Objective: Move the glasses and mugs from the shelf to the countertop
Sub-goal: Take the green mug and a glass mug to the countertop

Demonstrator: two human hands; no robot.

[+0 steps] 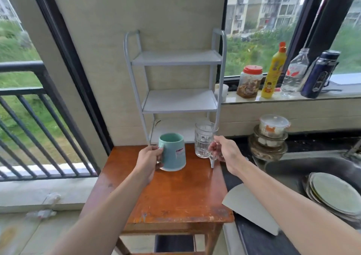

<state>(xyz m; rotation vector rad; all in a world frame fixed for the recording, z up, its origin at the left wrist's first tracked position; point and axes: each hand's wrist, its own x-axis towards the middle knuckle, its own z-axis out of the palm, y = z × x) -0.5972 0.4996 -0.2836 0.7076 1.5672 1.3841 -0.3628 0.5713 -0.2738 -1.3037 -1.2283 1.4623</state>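
Note:
A teal ceramic mug [172,152] with a small label is at the front of the white three-tier shelf rack [176,100], over the brown wooden table [175,196]. My left hand [149,162] grips its handle side. A clear patterned glass mug [204,139] is just to the right, beside the rack's front right leg. My right hand [224,152] is closed on its handle. The rack's upper and middle tiers hold nothing.
A dark countertop [254,241] and a steel sink [312,169] with stacked plates [332,194] lie to the right. Stacked lidded glass containers [272,135] stand behind the sink. A jar, a yellow bottle [273,73], a water bottle and a dark flask line the windowsill.

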